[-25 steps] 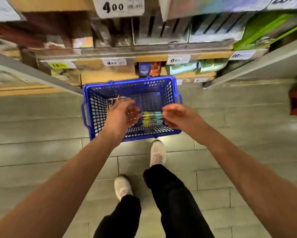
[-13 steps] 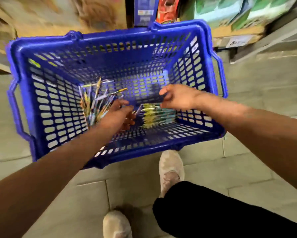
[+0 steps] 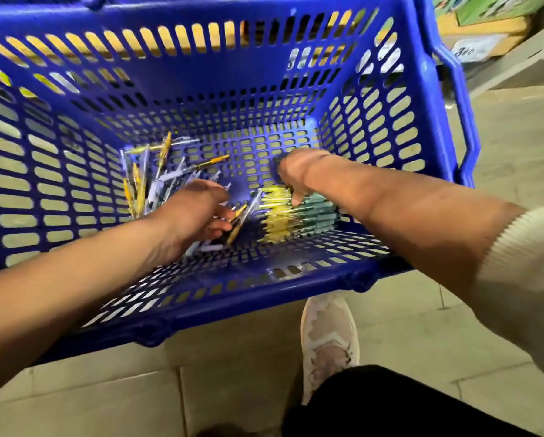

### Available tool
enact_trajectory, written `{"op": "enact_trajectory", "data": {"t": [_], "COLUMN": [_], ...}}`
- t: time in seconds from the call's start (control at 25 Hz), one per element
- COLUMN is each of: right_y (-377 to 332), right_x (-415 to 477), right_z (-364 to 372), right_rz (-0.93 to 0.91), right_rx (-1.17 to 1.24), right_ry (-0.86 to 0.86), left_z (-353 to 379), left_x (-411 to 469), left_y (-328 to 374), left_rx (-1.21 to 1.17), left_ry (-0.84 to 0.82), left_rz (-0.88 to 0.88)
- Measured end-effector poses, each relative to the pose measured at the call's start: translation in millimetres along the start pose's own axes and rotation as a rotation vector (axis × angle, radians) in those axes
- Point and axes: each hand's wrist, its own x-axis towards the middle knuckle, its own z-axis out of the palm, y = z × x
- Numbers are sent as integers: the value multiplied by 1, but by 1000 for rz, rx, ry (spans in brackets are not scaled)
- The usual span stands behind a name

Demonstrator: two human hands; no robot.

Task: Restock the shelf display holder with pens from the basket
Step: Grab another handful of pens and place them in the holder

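Hands apart in one basket (image 3: 201, 86): left hand (image 3: 192, 212) pinches loose pens (image 3: 151, 181), right hand (image 3: 299, 171) clasps one bundle (image 3: 296, 220).

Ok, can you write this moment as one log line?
step: picking pens | left hand: grips loose pens | right hand: touches pen stack | blue basket: both hands inside

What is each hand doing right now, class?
Left hand: grips loose pens.
Right hand: fingers on the yellow-green pen bundle; grip cannot be told.
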Motion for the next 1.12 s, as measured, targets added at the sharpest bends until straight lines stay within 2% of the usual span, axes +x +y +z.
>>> {"op": "enact_trajectory", "data": {"t": [0.16, 0.28, 0.4, 0.48, 0.68, 0.88, 0.92, 1.0, 1.12], "right_y": [9, 14, 17, 16, 19, 24, 25, 22, -10], "right_x": [3, -4, -12, -15, -16, -19, -21, -26, -34], "right_z": [7, 12, 12, 8, 4, -9, -15, -24, -34], "right_rz": [48, 17, -58, -103, -39, -124, -158, -292, -578], "right_rx": [54, 97, -11, -93, -35, -4, 89, 538, 1163], "right_ry": [63, 89, 183, 169, 112, 61, 105, 156, 64], "left_z": [0, -1, -6, -15, -15, -1, 1, 4, 6], "left_x": [-8, -15, -27, -36, -44, -20, -17, -15, -12], "left_y": [10, 25, 41, 46, 42, 40, 40, 39, 42], "left_rx": [122, 103, 84, -4, -85, -130, -124, -147, -215], "left_ry": [-24, -27, -26, 8, 36, 29, 44, 81, 73], "left_rz": [-6, 23, 82, 68, -26, 38, 60, 100, 118]}}
